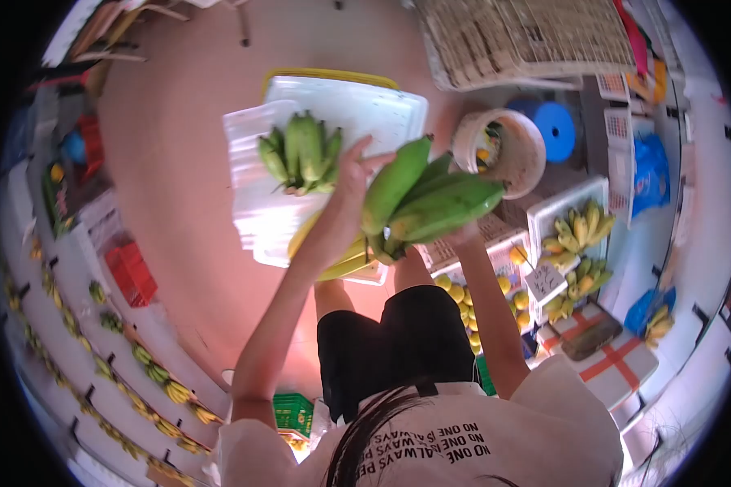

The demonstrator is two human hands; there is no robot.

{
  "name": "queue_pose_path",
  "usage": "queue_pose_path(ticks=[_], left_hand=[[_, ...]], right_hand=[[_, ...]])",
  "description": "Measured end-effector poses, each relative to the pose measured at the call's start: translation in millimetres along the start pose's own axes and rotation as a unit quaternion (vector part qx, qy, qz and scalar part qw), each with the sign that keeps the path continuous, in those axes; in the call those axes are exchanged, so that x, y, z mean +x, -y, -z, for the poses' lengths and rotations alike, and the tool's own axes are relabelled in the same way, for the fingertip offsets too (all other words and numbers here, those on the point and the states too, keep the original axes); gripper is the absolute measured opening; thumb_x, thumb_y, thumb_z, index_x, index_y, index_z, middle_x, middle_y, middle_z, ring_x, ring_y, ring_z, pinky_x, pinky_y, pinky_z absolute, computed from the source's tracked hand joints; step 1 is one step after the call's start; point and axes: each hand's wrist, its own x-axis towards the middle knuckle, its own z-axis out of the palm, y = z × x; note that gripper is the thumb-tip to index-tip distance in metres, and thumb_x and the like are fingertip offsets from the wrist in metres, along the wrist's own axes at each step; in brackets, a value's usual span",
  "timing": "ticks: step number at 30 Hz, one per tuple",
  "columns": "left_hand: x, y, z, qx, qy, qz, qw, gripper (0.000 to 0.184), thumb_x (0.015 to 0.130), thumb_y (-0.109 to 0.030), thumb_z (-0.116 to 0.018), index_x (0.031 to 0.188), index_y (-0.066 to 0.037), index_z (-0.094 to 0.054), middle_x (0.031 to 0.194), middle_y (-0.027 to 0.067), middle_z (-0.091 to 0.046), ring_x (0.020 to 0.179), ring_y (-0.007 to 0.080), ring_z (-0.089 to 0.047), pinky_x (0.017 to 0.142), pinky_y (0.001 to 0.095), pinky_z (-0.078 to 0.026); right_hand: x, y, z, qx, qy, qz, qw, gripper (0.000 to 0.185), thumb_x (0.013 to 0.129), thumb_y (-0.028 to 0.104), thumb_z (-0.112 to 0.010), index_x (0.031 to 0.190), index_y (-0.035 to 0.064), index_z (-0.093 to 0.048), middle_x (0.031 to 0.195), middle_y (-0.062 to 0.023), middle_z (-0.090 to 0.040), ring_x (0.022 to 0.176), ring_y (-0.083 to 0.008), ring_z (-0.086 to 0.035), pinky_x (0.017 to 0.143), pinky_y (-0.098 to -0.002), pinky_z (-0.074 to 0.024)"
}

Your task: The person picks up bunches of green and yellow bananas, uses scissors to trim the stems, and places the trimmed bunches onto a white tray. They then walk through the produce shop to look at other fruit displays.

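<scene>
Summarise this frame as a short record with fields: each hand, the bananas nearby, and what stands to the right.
Raised bunch: green bananas, stem end toward the black shorts
Left hand: open, fingers spread, beside the raised bunch; contact unclear
Right hand: at the right side of the raised bunch, mostly hidden by it
Second bunch: green bananas, lying on white plastic sheeting
Yellow bananas: partly hidden, nearer the body than the second bunch
To the right: pale bucket beside a blue round object
</scene>
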Motion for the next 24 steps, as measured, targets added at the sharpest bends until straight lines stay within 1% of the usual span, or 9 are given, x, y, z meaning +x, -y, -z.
queue_pose_path(ticks=[2, 6, 9, 11, 12, 14, 18, 22, 24], left_hand=[[-38, -15, -4, -0.057, -0.028, 0.013, 0.998, 0.06, 0.083, -0.047, -0.017, 0.123, -0.003, -0.014, 0.12, 0.0121, -0.033, 0.109, 0.0215, -0.034, 0.092, 0.0343, -0.027], [-119, 2, -8, 0.056, -0.11, -0.024, 0.992, 0.063, 0.082, -0.049, -0.019, 0.124, -0.004, -0.012, 0.122, 0.0125, -0.032, 0.111, 0.0245, -0.03, 0.092, 0.036, -0.025], [-157, 1, -10, 0.106, -0.172, -0.026, 0.979, 0.065, 0.081, -0.051, -0.021, 0.125, -0.004, -0.01, 0.123, 0.0128, -0.031, 0.113, 0.0268, -0.027, 0.092, 0.0372, -0.024], [-190, -7, -11, 0.087, -0.198, 0.001, 0.976, 0.065, 0.081, -0.052, -0.018, 0.126, -0.006, -0.008, 0.126, 0.0131, -0.027, 0.115, 0.0326, -0.023, 0.096, 0.0383, -0.017], [-203, -14, -14, 0.092, -0.218, -0.015, 0.972, 0.065, 0.081, -0.052, -0.018, 0.126, -0.006, -0.008, 0.126, 0.0131, -0.027, 0.115, 0.0326, -0.023, 0.096, 0.0383, -0.017], [-228, -13, -11, 0.091, -0.239, 0.004, 0.967, 0.064, 0.081, -0.052, -0.016, 0.126, -0.007, -0.008, 0.126, 0.0124, -0.027, 0.116, 0.0345, -0.019, 0.096, 0.0401, -0.015], [-286, -13, 3, 0.142, -0.258, -0.016, 0.955, 0.061, 0.083, -0.049, -0.016, 0.127, -0.008, -0.007, 0.126, 0.0115, -0.027, 0.118, 0.0312, -0.016, 0.097, 0.0401, -0.012], [-350, -8, 38, 0.134, -0.282, -0.078, 0.947, 0.061, 0.083, -0.049, -0.016, 0.127, -0.008, -0.008, 0.126, 0.0121, -0.028, 0.119, 0.0285, -0.015, 0.097, 0.0398, -0.012], [-386, -1, 56, 0.058, -0.297, -0.128, 0.945, 0.059, 0.083, -0.048, -0.018, 0.127, -0.009, -0.009, 0.124, 0.0141, -0.029, 0.118, 0.0276, -0.02, 0.097, 0.0394, -0.016]], right_hand=[[-9, 6, -27, 0.067, -0.035, -0.093, 0.993, 0.051, 0.08, 0.042, -0.037, 0.117, 0.0071, -0.033, 0.117, -0.0114, -0.039, 0.103, -0.0262, -0.041, 0.087, -0.0407, -0.0344], [-20, -7, -71, 0.072, 0.02, -0.23, 0.97, 0.049, 0.08, 0.041, -0.036, 0.116, 0.0074, -0.033, 0.116, -0.0098, -0.039, 0.104, -0.0246, -0.04, 0.088, -0.0396, -0.0324], [-42, -19, -73, 0.094, 0.075, -0.321, 0.939, 0.047, 0.081, 0.04, -0.036, 0.115, 0.0076, -0.033, 0.115, -0.0087, -0.04, 0.104, -0.0233, -0.039, 0.089, -0.0388, -0.0309], [-56, -27, -58, 0.181, 0.108, -0.327, 0.921, 0.055, 0.079, 0.045, -0.037, 0.118, 0.0067, -0.032, 0.123, -0.0111, -0.031, 0.111, -0.0275, -0.031, 0.093, -0.0429, -0.0228], [-51, -30, -68, 0.173, 0.13, -0.337, 0.916, 0.055, 0.079, 0.045, -0.037, 0.118, 0.0067, -0.032, 0.123, -0.0111, -0.031, 0.111, -0.0275, -0.031, 0.093, -0.0429, -0.0228], [-45, -50, -82, -0.031, 0.096, -0.308, 0.946, 0.051, 0.077, 0.045, -0.038, 0.112, 0.0082, -0.038, 0.114, -0.0094, -0.04, 0.103, -0.0256, -0.039, 0.089, -0.0389, -0.029], [-65, -68, -173, 0.072, 0.126, -0.347, 0.926, 0.051, 0.076, 0.045, -0.041, 0.111, 0.0076, -0.04, 0.114, -0.0091, -0.041, 0.102, -0.0257, -0.04, 0.09, -0.039, -0.028], [-71, -113, -217, 0.03, 0.143, -0.344, 0.928, 0.05, 0.077, 0.044, -0.041, 0.111, 0.0076, -0.041, 0.114, -0.0093, -0.042, 0.102, -0.0258, -0.04, 0.09, -0.0396, -0.0281], [-77, -147, -238, 0.004, 0.147, -0.34, 0.929, 0.049, 0.077, 0.043, -0.041, 0.111, 0.0076, -0.041, 0.113, -0.0094, -0.042, 0.102, -0.0258, -0.04, 0.09, -0.0399, -0.0282]])
